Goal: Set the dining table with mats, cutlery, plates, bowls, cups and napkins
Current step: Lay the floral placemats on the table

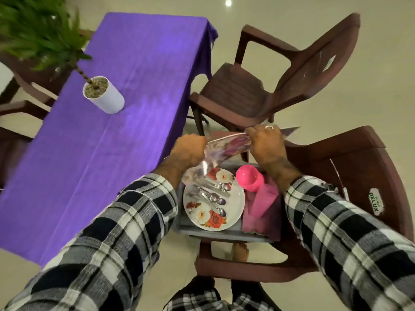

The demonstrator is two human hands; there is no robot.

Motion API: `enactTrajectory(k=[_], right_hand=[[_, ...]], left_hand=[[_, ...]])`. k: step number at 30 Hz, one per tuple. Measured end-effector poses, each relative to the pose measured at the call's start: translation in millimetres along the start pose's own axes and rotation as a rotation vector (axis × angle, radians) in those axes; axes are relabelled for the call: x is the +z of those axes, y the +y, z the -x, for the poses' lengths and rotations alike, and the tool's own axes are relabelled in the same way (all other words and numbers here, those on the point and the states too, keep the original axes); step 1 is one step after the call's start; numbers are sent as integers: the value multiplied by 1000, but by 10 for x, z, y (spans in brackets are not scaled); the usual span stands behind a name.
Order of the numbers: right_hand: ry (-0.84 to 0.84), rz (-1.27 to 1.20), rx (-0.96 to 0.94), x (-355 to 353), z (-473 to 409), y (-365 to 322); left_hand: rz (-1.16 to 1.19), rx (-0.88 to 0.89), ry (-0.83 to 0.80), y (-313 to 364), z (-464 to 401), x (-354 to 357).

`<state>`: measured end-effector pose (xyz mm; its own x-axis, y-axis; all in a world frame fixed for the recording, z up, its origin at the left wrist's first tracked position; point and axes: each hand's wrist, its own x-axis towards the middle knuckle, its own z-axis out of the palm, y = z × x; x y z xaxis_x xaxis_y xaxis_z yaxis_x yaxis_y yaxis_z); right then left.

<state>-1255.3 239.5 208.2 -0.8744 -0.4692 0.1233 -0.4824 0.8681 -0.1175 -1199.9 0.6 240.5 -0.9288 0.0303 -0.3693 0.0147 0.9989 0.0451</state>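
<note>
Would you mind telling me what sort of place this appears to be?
Probably a home dining area: a long table under a purple cloth, brown plastic chairs around it, a potted plant on top, and a tiled floor.

Tablecloth [116, 113] solid purple; plant [38, 30] green in a white pot [105, 97] at 10 o'clock. Chairs [258, 90] dark brown, sleeves [116, 232] black-and-white check. Plate [233, 205] at 6 o'clock white with red, orange and white roses; cup [249, 177] hot pink, napkins [262, 212] pink; mat [226, 148] purple-pink floral.
</note>
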Motion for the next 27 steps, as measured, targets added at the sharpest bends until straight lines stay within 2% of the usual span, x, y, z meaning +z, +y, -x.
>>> enactTrajectory(k=[2,5,8,11,13,15,17,18,21,22,24,27], right_hand=[[153,-24,-77,-254,-69,-104],[293,6,-143,-597,-99,-418],[388,-84,-51,-671,-57,-775],[268,-138,54,-455,163,-1252],[176,-256,118,-313,332,-1557],[76,-548,246,-285,551,-1931],[-111,-870,343,-190,682,-2230],[-180,-989,403,-136,756,-2363],[-230,-1280,646,161,875,-2817],[-259,-1331,670,318,909,-2911],[-315,-1398,720,103,1081,-3367],[-403,-1451,664,220,1282,-3841]], left_hand=[[110,-62,22,-134,184,-246],[321,-149,91,-436,539,-471],[647,-197,190,-837,863,-463],[1009,-306,324,-1172,1289,-359],[1169,-358,391,-1379,1578,-231],[1258,-411,422,-1601,1922,-57],[1359,-441,451,-1823,2235,150],[1394,-433,457,-1936,2399,266],[1467,-446,435,-2395,2986,628],[1481,-454,424,-2556,3145,732],[1521,-460,402,-2882,3475,912],[1544,-433,383,-3236,3857,1074]])
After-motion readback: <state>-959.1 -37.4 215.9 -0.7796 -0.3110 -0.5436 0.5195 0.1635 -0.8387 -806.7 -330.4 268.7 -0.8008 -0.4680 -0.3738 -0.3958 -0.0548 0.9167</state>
